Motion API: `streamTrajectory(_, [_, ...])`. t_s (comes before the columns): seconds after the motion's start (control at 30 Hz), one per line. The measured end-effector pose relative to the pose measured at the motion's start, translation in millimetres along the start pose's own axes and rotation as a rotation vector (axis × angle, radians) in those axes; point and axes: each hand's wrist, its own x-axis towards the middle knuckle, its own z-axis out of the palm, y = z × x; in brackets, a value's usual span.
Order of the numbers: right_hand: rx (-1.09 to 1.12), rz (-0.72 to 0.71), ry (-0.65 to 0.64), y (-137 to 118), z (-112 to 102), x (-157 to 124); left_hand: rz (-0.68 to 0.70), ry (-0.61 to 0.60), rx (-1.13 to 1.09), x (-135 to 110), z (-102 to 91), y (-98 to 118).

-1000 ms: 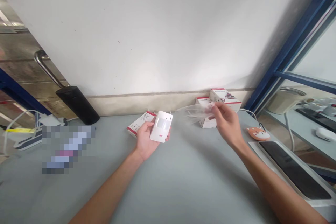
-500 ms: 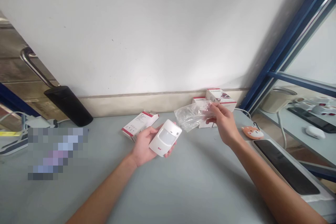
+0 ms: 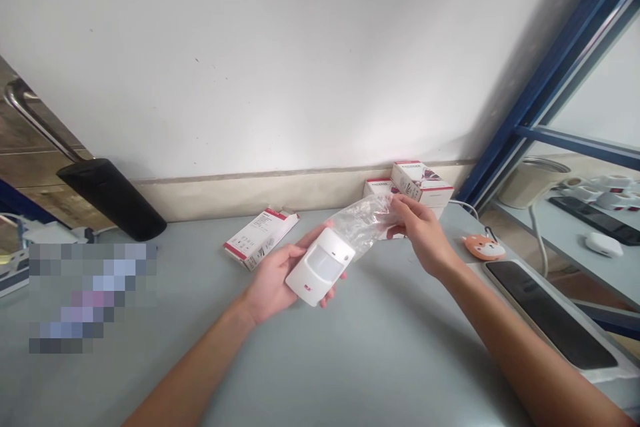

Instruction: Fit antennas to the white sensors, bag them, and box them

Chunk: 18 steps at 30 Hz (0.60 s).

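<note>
My left hand (image 3: 274, 285) is closed around a white motion sensor (image 3: 320, 268), a small rounded housing with a pale lens window and a red mark. Its front faces me and it tilts to the right. Between thumb and fingers, my right hand (image 3: 421, 232) pinches a clear plastic bag (image 3: 363, 219). The bag's lower end reaches the upper edge of the sensor; whether they touch, I cannot tell. Behind my left hand a white and red box (image 3: 261, 237) lies on the grey table (image 3: 310, 367).
More white and red boxes (image 3: 424, 185) stand against the wall behind my right hand. To the right are an orange animal-faced pouch (image 3: 484, 247) and a dark-screened device (image 3: 550, 313). A black padded object with a metal bar (image 3: 113, 199) leans at left, near a blurred-out patch.
The plastic bag has moved slightly left, closer to the sensor's top edge. My left hand has tipped the sensor a little. The view has shifted slightly.
</note>
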Motion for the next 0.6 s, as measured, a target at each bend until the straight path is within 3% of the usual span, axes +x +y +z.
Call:
streamTrajectory(0.33, [0.078,0.058,0.011,-6.0,-4.6,0.6,0.025,0.097,0.052,0.4,-0.7,-1.1])
streamTrajectory(0.6, [-0.036,0.045,-0.023,-1.0,-3.8,0.3,-0.013,0.102,0.015,2.3,-2.0,-4.3])
